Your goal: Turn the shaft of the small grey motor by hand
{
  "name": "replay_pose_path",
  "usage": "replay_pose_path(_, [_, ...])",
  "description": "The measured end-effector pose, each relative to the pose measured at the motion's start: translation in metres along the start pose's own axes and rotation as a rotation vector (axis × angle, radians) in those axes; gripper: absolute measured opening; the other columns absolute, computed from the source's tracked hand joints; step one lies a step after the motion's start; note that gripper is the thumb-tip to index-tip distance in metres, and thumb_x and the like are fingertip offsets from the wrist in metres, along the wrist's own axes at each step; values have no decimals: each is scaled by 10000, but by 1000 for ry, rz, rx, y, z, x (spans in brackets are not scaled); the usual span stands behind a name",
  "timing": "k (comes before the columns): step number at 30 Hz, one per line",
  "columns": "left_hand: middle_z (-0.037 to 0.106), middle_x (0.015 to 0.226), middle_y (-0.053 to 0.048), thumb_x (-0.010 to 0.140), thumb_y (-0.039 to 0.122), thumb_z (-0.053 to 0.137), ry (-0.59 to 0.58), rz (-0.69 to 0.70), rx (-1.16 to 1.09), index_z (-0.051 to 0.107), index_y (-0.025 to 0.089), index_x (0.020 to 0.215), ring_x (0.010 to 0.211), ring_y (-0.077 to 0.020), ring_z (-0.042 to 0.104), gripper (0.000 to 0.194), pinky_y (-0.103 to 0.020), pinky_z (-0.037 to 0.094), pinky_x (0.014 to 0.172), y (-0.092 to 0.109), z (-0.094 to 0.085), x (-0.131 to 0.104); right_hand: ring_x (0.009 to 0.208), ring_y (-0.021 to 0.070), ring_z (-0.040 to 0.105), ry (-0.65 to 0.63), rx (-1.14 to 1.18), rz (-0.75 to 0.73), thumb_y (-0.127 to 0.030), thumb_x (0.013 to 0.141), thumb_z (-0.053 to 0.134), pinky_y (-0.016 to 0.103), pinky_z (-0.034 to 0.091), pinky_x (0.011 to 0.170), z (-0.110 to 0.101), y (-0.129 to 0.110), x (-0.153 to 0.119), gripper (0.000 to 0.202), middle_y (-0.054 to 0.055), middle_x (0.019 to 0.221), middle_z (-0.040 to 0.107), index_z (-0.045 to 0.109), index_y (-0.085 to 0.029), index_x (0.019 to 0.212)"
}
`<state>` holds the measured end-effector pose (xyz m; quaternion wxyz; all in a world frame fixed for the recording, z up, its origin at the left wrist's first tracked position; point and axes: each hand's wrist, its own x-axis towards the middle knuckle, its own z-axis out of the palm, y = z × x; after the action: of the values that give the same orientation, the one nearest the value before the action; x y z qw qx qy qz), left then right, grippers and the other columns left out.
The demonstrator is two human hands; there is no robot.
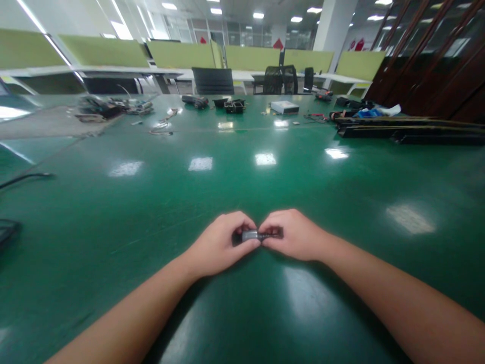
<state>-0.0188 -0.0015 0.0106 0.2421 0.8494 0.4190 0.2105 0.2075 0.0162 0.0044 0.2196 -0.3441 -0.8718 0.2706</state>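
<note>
My left hand (222, 243) and my right hand (293, 234) meet fingertip to fingertip low on the green table (235, 182). Between them they pinch a small dark part with a grey metal end (254, 235). The grey end sits under my left thumb and the darker end runs into my right fingers. Most of the part is hidden by my fingers, so its shape is unclear. Both wrists rest on or just above the tabletop.
Far across the table lie black parts (234, 105), a white box (284, 106), cables (161, 126) and a cluttered pile (109, 107). Long black bars (409, 130) lie at the right. A black cable (22, 178) enters from the left edge. Chairs and green partitions stand behind.
</note>
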Motion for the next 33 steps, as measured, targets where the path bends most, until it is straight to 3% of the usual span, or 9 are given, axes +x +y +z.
replay_pose_path(9, [666, 898, -9, 800, 325, 729, 2, 18, 32, 643, 212, 952, 819, -187, 612, 208, -312, 450, 753, -2, 1, 0, 799, 151, 598, -13, -82, -95, -193, 835, 687, 259, 431, 732, 1, 0, -2, 109, 31, 863, 694, 736, -180, 932])
replay_pose_path(33, [637, 857, -15, 831, 379, 722, -23, 33, 42, 629, 197, 901, 794, -188, 593, 216, -313, 429, 742, 1, -2, 0, 770, 157, 607, -18, -125, -147, -168, 819, 674, 271, 441, 741, -4, -3, -2, 132, 36, 828, 700, 750, -176, 926])
